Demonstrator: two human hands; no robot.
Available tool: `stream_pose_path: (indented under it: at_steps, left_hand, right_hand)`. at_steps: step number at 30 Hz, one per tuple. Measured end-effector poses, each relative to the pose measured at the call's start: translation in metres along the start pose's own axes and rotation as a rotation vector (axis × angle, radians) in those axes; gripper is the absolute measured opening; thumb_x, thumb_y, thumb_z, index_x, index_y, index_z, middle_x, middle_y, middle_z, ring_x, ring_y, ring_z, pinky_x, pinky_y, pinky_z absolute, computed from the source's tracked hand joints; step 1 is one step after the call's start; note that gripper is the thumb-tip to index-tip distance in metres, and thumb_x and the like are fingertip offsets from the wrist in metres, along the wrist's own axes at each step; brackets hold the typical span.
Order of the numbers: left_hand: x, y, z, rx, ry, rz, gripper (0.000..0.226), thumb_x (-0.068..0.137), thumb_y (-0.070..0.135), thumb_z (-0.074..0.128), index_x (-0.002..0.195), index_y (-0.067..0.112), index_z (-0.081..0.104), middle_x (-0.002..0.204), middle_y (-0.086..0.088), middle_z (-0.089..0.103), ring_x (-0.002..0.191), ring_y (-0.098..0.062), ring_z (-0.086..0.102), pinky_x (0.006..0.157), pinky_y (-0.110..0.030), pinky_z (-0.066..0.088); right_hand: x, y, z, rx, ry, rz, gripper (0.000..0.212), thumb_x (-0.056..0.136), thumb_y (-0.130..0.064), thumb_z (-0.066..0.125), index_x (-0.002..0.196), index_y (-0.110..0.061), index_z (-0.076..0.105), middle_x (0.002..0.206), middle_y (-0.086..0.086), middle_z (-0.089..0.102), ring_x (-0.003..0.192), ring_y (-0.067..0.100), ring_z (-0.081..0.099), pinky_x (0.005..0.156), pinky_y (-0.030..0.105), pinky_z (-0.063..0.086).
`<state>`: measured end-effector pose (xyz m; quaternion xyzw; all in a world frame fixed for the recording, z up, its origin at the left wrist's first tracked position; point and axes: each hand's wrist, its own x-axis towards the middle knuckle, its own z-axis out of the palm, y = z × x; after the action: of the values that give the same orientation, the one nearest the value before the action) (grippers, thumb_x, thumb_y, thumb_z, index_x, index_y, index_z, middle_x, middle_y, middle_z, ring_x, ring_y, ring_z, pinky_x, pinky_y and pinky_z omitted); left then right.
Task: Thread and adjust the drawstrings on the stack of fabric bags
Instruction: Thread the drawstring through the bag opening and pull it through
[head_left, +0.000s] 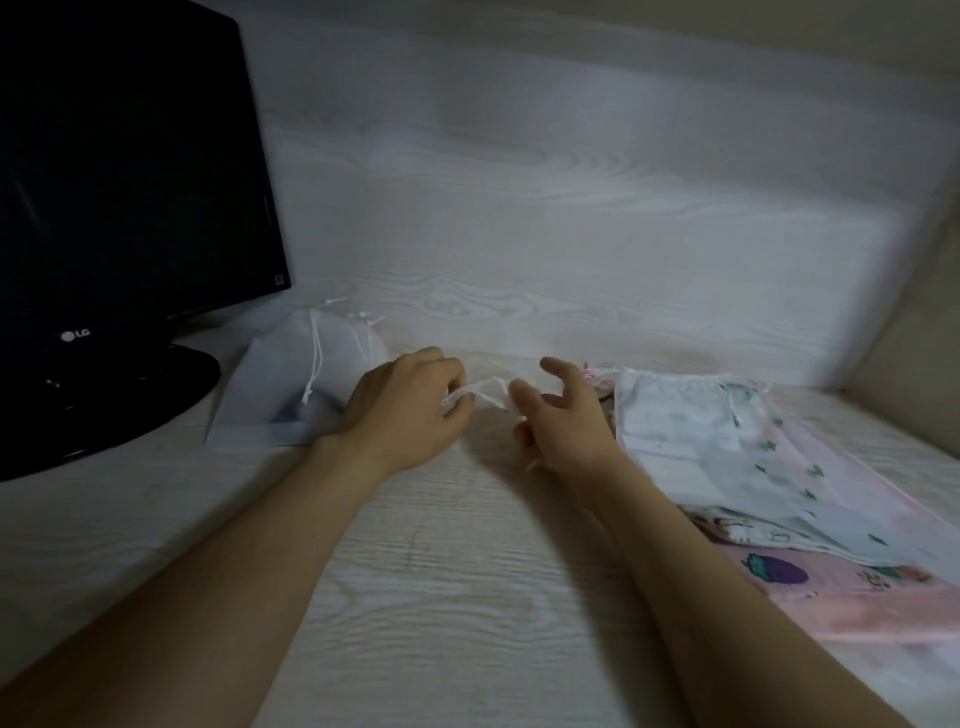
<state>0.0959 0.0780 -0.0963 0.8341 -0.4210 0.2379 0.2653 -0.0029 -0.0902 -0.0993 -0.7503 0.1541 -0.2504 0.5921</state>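
The drawstring runs from pinching left fingers to right fingers.

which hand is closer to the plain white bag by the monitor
Left. The left hand sits at the right edge of the plain white bag, pinching a white cord; the right hand is farther right, beside the stack of printed bags.

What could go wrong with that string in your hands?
The thin drawstring, pinched by the left hand and running to the right hand, might slip free; the right hand's grip is too blurred to judge. The right forearm is close to the stack of bags and could nudge it crooked.
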Motion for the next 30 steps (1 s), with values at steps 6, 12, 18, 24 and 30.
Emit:
stream_pose_path:
  at_steps: [6, 12, 18, 24, 30]
  left_hand:
    - [0.003, -0.001, 0.003, 0.154, -0.029, -0.197, 0.038, 0.103, 0.059, 0.054, 0.097, 0.023, 0.064, 0.083, 0.004, 0.061, 0.076, -0.022, 0.055, 0.066, -0.034, 0.04]
    - [0.001, -0.009, 0.01, -0.153, -0.022, -0.243, 0.019, 0.093, 0.01, 0.059, 0.104, 0.022, 0.05, 0.088, -0.001, 0.067, 0.081, -0.023, 0.063, 0.072, -0.04, 0.053]
    - [0.003, -0.018, 0.011, -0.05, 0.075, -0.384, 0.011, 0.105, 0.033, 0.059, 0.111, 0.027, 0.066, 0.106, -0.002, 0.074, 0.101, -0.03, 0.065, 0.078, -0.039, 0.052]
    - [0.006, -0.011, 0.006, -0.047, 0.115, -0.501, 0.038, 0.107, 0.032, 0.039, 0.079, 0.014, 0.057, 0.084, -0.007, 0.065, 0.08, -0.028, 0.058, 0.061, -0.035, 0.036]
    - [0.009, -0.005, 0.001, -0.168, 0.107, -0.577, 0.034, 0.104, 0.029, 0.036, 0.075, 0.015, 0.046, 0.085, -0.008, 0.06, 0.081, -0.029, 0.055, 0.067, -0.037, 0.035]
  right_hand:
    - [0.006, 0.002, -0.009, -0.25, 0.168, -0.053, 0.029, 0.099, -0.035, 0.06, 0.124, -0.021, 0.066, 0.065, -0.002, 0.073, 0.065, -0.001, 0.066, 0.063, 0.014, 0.046]
    - [0.008, 0.0, -0.014, -0.105, 0.177, -0.03, 0.033, 0.092, -0.006, 0.047, 0.111, -0.017, 0.072, 0.071, 0.0, 0.072, 0.061, 0.009, 0.057, 0.06, 0.027, 0.043]
    - [0.009, 0.002, -0.016, -0.132, 0.193, 0.011, 0.015, 0.089, -0.024, 0.064, 0.086, -0.015, 0.075, 0.052, -0.012, 0.059, 0.055, 0.013, 0.051, 0.059, 0.031, 0.039]
    - [0.0, -0.004, -0.02, -0.31, 0.202, -0.02, 0.014, 0.084, -0.015, 0.065, 0.078, -0.015, 0.077, 0.067, -0.005, 0.072, 0.059, 0.005, 0.062, 0.05, 0.013, 0.045]
    - [0.003, 0.001, -0.02, -0.356, 0.249, 0.011, 0.03, 0.079, -0.02, 0.062, 0.082, 0.01, 0.066, 0.062, 0.026, 0.055, 0.051, 0.03, 0.046, 0.056, 0.031, 0.04]
